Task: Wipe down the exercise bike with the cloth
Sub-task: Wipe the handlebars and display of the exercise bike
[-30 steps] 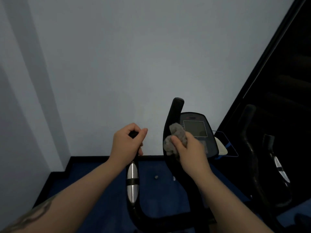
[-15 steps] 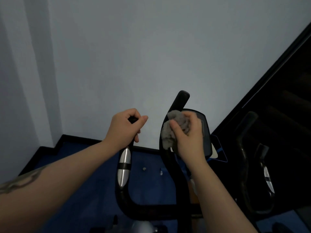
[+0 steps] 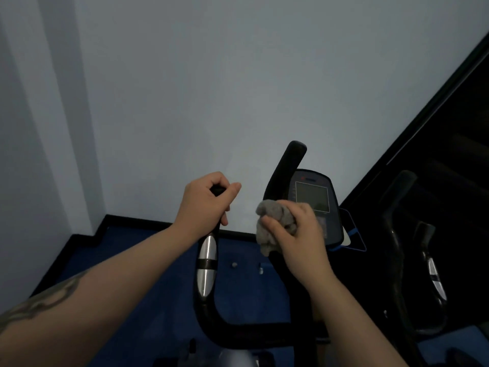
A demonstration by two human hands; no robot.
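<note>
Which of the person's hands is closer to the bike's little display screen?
The right hand. It holds the grey cloth on the handlebar just left of the display screen. The left hand grips the other handlebar end, farther left.

Left hand (image 3: 205,205) on left handlebar (image 3: 205,263); cloth (image 3: 274,223) left of console (image 3: 316,205).

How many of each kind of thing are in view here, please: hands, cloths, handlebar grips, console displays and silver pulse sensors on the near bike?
Hands: 2, the left hand and the right hand
Cloths: 1, the grey cloth
Handlebar grips: 2, left grip and right grip
Console displays: 1, the console
Silver pulse sensors: 1, the sensor
Total: 7
</note>
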